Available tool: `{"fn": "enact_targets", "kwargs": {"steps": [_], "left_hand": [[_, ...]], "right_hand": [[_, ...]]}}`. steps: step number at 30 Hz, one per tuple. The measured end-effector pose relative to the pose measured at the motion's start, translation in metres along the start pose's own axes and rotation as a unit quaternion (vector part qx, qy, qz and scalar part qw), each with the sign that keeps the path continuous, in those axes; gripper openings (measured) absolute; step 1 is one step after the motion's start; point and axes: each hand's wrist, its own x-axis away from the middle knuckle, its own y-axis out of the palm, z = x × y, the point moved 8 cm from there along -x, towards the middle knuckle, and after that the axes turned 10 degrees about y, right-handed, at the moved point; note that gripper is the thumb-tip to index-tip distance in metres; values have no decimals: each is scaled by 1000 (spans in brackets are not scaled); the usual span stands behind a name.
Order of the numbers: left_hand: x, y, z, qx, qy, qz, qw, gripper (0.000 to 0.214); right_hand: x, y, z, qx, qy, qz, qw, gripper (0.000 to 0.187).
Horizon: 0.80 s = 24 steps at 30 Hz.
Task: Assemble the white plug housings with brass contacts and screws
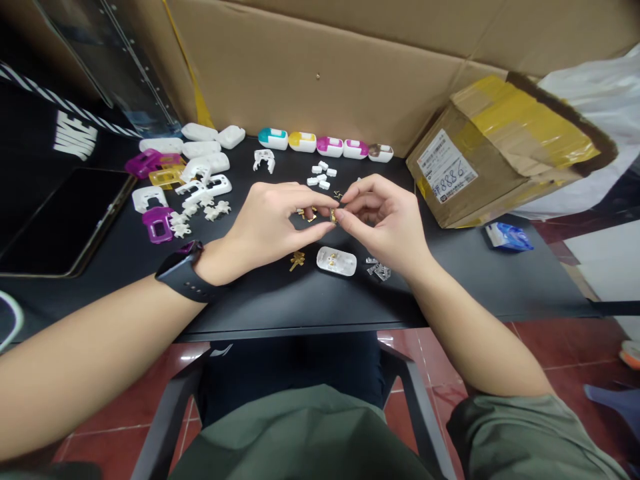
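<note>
Over the middle of the black table, my left hand (280, 217) and my right hand (385, 217) meet at their fingertips. Both pinch a small gold metal piece (333, 215) between thumb and forefinger. Just below lies an open white plastic shell (337, 262) with small gold parts inside. Gold metal strips (297, 261) lie left of the shell, and small clear or silvery pieces (379, 269) to its right. More gold pieces are partly hidden behind my left fingers. Small white blocks (321, 175) sit beyond my hands.
A row of white shells with coloured ends (302, 141) stands along the cardboard wall. At left are white and purple covers (159, 225), white small parts (181, 222) and a tablet (60, 220). To the right stand a taped carton (480, 160) and a blue packet (510, 237).
</note>
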Motion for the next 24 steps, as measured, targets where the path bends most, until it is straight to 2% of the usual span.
{"fn": "enact_targets", "kwargs": {"steps": [5,15,18,24], "left_hand": [[1,-2,-5,36,-46,10,998,18],[0,-3,-4,18,-18,13,1000,18],[-1,-4,-4,16,-12,14,1000,18],[-2,-6,-4,16,-19,13,1000,18]], "right_hand": [[1,-3,-1,10,-18,15,1000,38],[-1,-4,-2,30,-32,15,999,43],[-2,-6,-2,24,-19,10,999,46],[-4,-13,0,35,13,28,999,39]]}}
